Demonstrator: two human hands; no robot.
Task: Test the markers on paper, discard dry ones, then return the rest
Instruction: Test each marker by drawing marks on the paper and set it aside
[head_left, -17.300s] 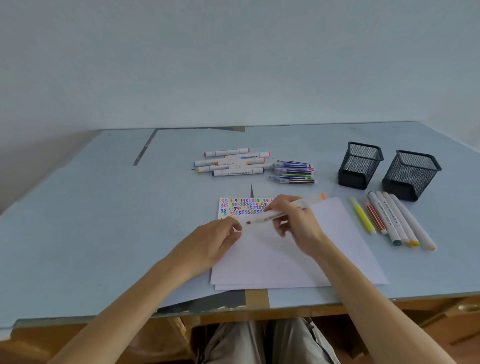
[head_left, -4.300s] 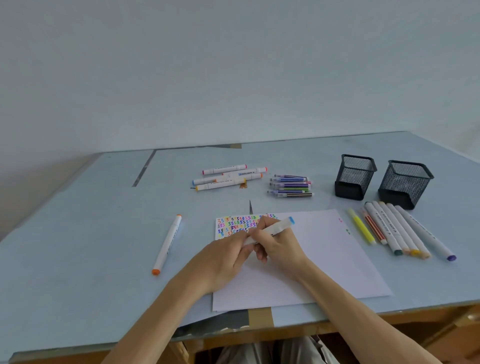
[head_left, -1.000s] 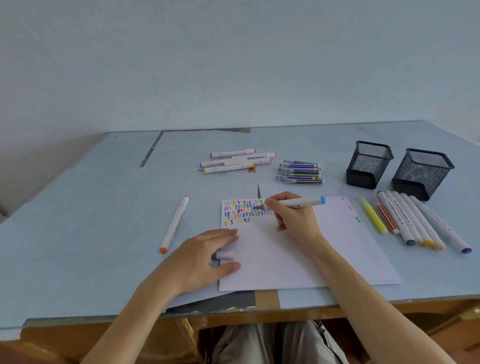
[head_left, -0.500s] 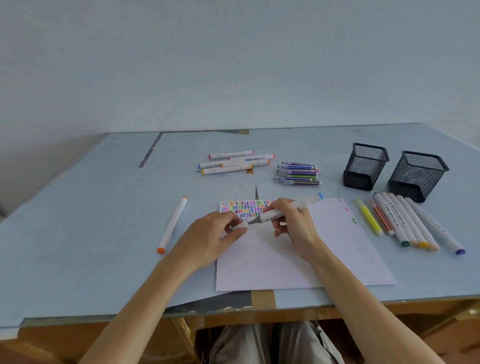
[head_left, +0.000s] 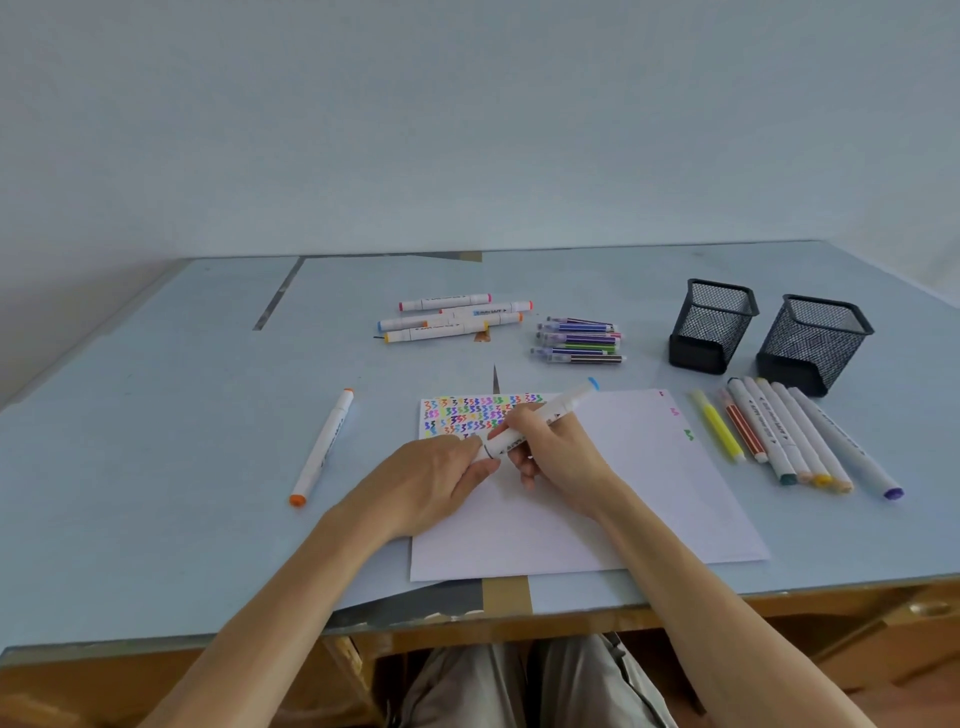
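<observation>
Our right hand (head_left: 553, 452) has its fingers curled round the barrel of a white marker (head_left: 540, 421), blue end cap pointing up and away, and our left hand (head_left: 436, 478) pinches the near end of that same marker, where the cap seems to be going on (we cannot see the cap itself under the fingertips). Both hands hover over the paper (head_left: 649, 493), which lies flat on the tabletop (head_left: 156, 467).

To do this step well, we would keep cap and barrel in one straight line, push until it seats, and hold the tip clear of the sheet so no stray mark lands on it.

Two black mesh cups (head_left: 714, 325) stand at the far right, both apparently without markers in them. Just in front of them lies a row of markers (head_left: 795, 436), side by side. At the far middle sit a cluster of thick white markers (head_left: 452, 318) and a stack of thin pens (head_left: 579, 340). One orange-tipped marker (head_left: 322, 447) lies alone to the left, well apart from the rest.

The sheet's top left corner holds a block of coloured squiggles (head_left: 467, 413).
</observation>
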